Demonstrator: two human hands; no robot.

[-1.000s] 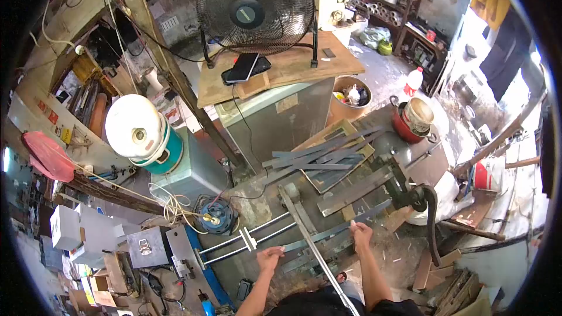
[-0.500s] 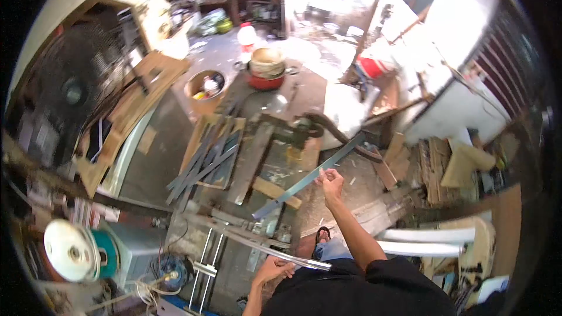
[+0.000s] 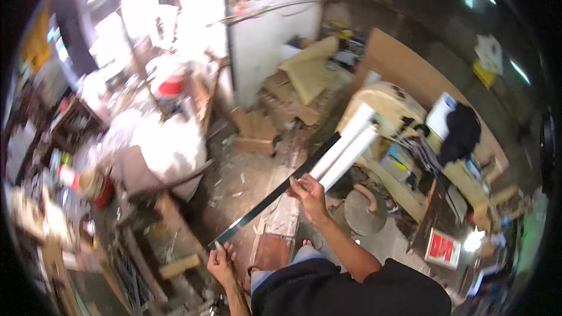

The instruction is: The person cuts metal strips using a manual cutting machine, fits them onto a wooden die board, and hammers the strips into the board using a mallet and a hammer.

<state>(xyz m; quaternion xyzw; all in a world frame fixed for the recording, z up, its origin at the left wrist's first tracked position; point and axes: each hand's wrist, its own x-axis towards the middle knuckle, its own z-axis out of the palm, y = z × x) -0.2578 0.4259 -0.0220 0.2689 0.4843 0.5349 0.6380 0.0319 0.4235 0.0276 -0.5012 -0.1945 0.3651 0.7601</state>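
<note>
A long, flat, dark metal strip [image 3: 263, 203] slants from lower left to upper right in front of my body. Its lower left end is pinched in the fingers of my left hand [image 3: 222, 262]. Farther up, past its middle, my right hand [image 3: 308, 197] grips the strip between thumb and fingers. The strip's upper end lies in front of two white tubes [image 3: 351, 143].
Wooden blocks [image 3: 254, 134] lie on the floor ahead, near stacked boards [image 3: 293, 93]. A round grey stool top [image 3: 366, 213] stands at the right. At the left are a red pot [image 3: 104, 194] and a metal frame [image 3: 137, 257].
The view has swung right, away from the fan and the bench. My left hand, apart from the strip half a second ago, now holds its lower end; my right hand has kept its grip.
</note>
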